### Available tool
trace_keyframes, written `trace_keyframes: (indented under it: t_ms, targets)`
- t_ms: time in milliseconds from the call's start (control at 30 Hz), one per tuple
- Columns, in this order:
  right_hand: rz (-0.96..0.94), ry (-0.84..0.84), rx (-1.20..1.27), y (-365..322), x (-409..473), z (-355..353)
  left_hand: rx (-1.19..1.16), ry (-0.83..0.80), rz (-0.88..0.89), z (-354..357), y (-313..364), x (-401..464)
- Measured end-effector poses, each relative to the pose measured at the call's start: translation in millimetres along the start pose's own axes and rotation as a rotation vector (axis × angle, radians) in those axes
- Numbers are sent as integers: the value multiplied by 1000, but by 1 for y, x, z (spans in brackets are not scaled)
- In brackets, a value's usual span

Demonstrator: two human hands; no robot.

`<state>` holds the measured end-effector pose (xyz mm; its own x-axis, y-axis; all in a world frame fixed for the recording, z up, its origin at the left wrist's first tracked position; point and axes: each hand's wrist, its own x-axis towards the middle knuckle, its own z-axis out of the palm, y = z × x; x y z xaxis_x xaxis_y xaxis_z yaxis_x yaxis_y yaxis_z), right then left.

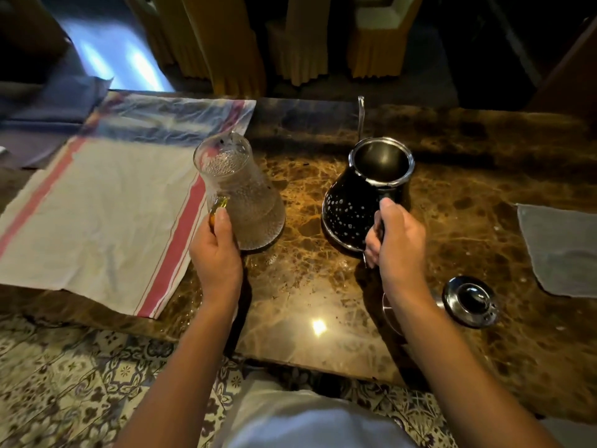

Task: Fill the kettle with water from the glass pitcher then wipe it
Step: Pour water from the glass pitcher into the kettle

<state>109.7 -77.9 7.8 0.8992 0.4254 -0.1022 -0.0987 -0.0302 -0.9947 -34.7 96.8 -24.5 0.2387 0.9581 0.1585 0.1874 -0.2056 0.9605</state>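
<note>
A textured glass pitcher with an amber handle stands on the brown marble table, left of centre. My left hand grips its handle. To its right stands a black kettle with white speckles, its mouth open and its thin spout rising behind. My right hand is closed around the kettle's handle. The kettle's lid lies on the table to the right of my right forearm. A small grey cloth lies at the table's right edge.
A large white towel with red stripes covers the table's left part, touching the pitcher's side. A round metal base shows partly under my right forearm. Chairs with yellow covers stand behind the table. Patterned floor tiles lie below.
</note>
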Motion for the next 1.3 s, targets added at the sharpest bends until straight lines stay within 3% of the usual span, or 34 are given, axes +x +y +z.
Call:
trace_keyframes:
  t_ms: [233,500,867,1300]
  targets:
    - [-48,14,-10,2,6,-1,-86,29,-88,-9,3,15]
    - [-51,6,-51,1,4,-2,-256,-128,-193,-24,24,42]
    - [-62,-8,-67,4,-17,-15,-249,-406,14,-45,84,48]
    - [-69,-87,-4,9,-19,-22,98,-650,302,-34,122,51]
